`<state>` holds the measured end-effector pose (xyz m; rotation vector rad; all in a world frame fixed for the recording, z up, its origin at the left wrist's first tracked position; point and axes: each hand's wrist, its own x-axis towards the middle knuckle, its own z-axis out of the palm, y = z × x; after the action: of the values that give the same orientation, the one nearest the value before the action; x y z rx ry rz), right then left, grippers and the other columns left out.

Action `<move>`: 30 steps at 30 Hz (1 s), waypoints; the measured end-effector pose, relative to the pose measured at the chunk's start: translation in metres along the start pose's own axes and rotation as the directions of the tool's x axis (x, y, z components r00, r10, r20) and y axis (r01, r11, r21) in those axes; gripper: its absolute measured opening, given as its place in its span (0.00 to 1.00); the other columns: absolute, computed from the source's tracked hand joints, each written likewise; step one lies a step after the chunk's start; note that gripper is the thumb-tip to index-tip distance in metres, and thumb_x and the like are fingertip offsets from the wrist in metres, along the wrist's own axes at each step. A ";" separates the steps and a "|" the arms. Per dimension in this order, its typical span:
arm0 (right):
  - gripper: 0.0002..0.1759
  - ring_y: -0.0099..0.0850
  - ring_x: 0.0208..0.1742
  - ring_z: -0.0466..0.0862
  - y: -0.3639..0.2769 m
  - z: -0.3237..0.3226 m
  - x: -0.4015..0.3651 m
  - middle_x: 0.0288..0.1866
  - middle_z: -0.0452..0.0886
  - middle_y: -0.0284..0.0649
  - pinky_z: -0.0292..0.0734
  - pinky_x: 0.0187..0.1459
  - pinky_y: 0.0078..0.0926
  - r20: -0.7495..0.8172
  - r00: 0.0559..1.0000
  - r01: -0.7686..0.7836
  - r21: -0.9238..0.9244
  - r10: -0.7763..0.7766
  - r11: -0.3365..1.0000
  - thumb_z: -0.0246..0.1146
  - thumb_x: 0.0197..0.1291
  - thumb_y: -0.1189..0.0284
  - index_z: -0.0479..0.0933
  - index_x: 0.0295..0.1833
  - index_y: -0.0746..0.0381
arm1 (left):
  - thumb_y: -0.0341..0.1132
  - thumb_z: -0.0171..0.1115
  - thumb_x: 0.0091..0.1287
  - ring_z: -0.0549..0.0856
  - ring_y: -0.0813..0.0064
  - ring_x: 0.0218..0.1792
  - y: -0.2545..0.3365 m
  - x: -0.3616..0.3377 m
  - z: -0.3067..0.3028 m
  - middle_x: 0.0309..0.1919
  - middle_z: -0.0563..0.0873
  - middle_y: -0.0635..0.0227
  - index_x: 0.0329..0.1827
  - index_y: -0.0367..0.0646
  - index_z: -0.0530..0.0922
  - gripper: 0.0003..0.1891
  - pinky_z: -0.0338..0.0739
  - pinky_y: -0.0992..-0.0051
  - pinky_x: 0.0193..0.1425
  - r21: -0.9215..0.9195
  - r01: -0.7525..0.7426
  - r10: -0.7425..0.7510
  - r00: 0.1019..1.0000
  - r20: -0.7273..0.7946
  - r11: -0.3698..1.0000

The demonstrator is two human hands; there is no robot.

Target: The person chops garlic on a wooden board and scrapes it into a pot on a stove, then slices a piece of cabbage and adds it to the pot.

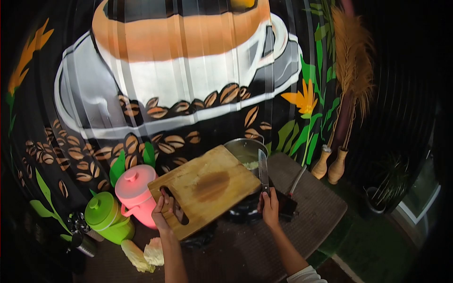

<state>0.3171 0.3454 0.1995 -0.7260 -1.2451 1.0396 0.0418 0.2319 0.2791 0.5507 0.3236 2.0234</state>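
While my left hand (164, 213) clenched the stiff, likely heavy cutting board (207, 186) through its handle slot, my right hand (270, 208) grasped the knife (263, 170).

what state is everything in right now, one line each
board: lifted, tilted, far edge by the pot
pot: open, chopped bits inside
knife: held, blade pointing up beside the board
pink jar: lid on
green jar: lid on
cabbage: cut pieces, lying loose
left hand: shut on the board's handle slot
right hand: shut on the knife
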 end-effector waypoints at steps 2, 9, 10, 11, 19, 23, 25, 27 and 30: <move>0.08 0.23 0.36 0.79 0.000 0.003 -0.035 0.37 0.73 0.36 0.73 0.28 0.18 0.054 0.989 -0.147 0.305 0.137 0.941 0.46 0.74 0.70 0.67 0.47 0.64 | 0.40 0.47 0.73 0.70 0.74 0.19 0.009 -0.032 -0.039 0.17 0.67 0.71 0.39 0.45 0.67 0.09 0.70 0.77 0.26 -0.050 0.101 -0.093 0.986 0.141 0.994; 0.12 0.28 0.54 0.69 0.018 -0.016 -0.168 0.46 0.69 0.35 0.61 0.60 0.23 0.109 0.899 -0.416 -0.083 0.423 0.906 0.51 0.71 0.67 0.68 0.54 0.62 | 0.41 0.50 0.72 0.71 0.69 0.16 0.018 -0.166 -0.160 0.16 0.69 0.68 0.34 0.44 0.67 0.11 0.69 0.74 0.23 -0.072 0.345 -0.341 0.938 0.061 0.936; 0.11 0.27 0.51 0.68 0.034 -0.023 -0.185 0.46 0.69 0.36 0.60 0.57 0.21 0.092 0.893 -0.428 -0.123 0.440 0.895 0.52 0.70 0.67 0.68 0.50 0.63 | 0.41 0.50 0.72 0.71 0.69 0.16 0.019 -0.176 -0.171 0.16 0.69 0.68 0.34 0.44 0.67 0.11 0.69 0.74 0.23 -0.072 0.352 -0.349 0.936 0.051 0.933; 0.11 0.27 0.51 0.68 0.037 -0.024 -0.200 0.46 0.69 0.36 0.60 0.57 0.21 0.088 0.888 -0.440 -0.125 0.452 0.889 0.52 0.70 0.67 0.68 0.50 0.63 | 0.42 0.50 0.71 0.71 0.69 0.17 0.019 -0.187 -0.174 0.16 0.70 0.67 0.34 0.45 0.68 0.11 0.69 0.73 0.23 -0.063 0.390 -0.389 0.921 0.029 0.919; 0.11 0.33 0.48 0.71 0.071 -0.007 -0.280 0.44 0.70 0.43 0.64 0.54 0.26 -0.098 0.853 -0.511 -0.356 0.512 0.783 0.51 0.69 0.67 0.67 0.48 0.63 | 0.44 0.52 0.72 0.79 0.71 0.20 0.035 -0.204 -0.234 0.22 0.76 0.67 0.42 0.42 0.72 0.13 0.75 0.74 0.23 0.493 0.671 -0.430 0.738 -0.520 0.554; 0.15 0.51 0.49 0.76 0.085 0.012 -0.304 0.46 0.74 0.57 0.69 0.51 0.39 -0.164 0.884 -0.459 -0.474 0.437 0.751 0.51 0.69 0.64 0.65 0.50 0.66 | 0.37 0.59 0.69 0.83 0.70 0.25 0.032 -0.204 -0.266 0.30 0.81 0.62 0.55 0.35 0.70 0.18 0.80 0.73 0.25 0.840 0.425 -0.211 0.904 -0.372 0.338; 0.16 0.58 0.49 0.76 0.109 0.011 -0.319 0.46 0.75 0.61 0.70 0.48 0.46 -0.162 0.947 -0.312 -0.667 0.277 0.677 0.52 0.68 0.64 0.66 0.51 0.66 | 0.34 0.62 0.66 0.85 0.62 0.31 0.036 -0.201 -0.256 0.34 0.83 0.57 0.59 0.33 0.71 0.21 0.81 0.67 0.34 0.846 0.431 -0.169 0.902 -0.397 0.314; 0.17 0.60 0.48 0.76 0.098 0.023 -0.323 0.45 0.75 0.62 0.70 0.47 0.48 -0.191 0.942 -0.331 -0.670 0.276 0.664 0.52 0.68 0.63 0.66 0.51 0.66 | 0.33 0.63 0.64 0.83 0.52 0.39 0.037 -0.199 -0.291 0.39 0.83 0.49 0.58 0.32 0.74 0.21 0.79 0.60 0.47 0.978 -0.112 -0.161 0.983 0.084 -0.174; 0.18 0.62 0.46 0.76 0.090 0.038 -0.325 0.42 0.76 0.63 0.70 0.45 0.51 -0.232 0.941 -0.339 -0.670 0.247 0.661 0.53 0.67 0.63 0.67 0.51 0.67 | 0.32 0.64 0.63 0.79 0.46 0.49 0.055 -0.203 -0.275 0.45 0.81 0.42 0.56 0.30 0.77 0.20 0.74 0.57 0.55 0.979 0.004 -0.204 0.978 -0.046 -0.202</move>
<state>0.2611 0.0786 -0.0023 -1.6155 -1.4526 0.7272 -0.0532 0.0277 0.0162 1.5614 1.9810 1.0158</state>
